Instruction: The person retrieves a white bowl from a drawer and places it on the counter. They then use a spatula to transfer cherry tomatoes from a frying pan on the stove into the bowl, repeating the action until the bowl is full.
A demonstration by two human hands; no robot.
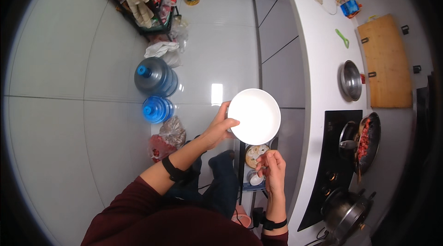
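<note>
From my end, I've got the left hand grasping the white bowl by its left side, out left of the surface. Right hand is near the bowl, fingers curled; can't tell if they're pinching anything. Pan with red food is at the stove.

A wide head-worn fisheye camera looks down.
</note>
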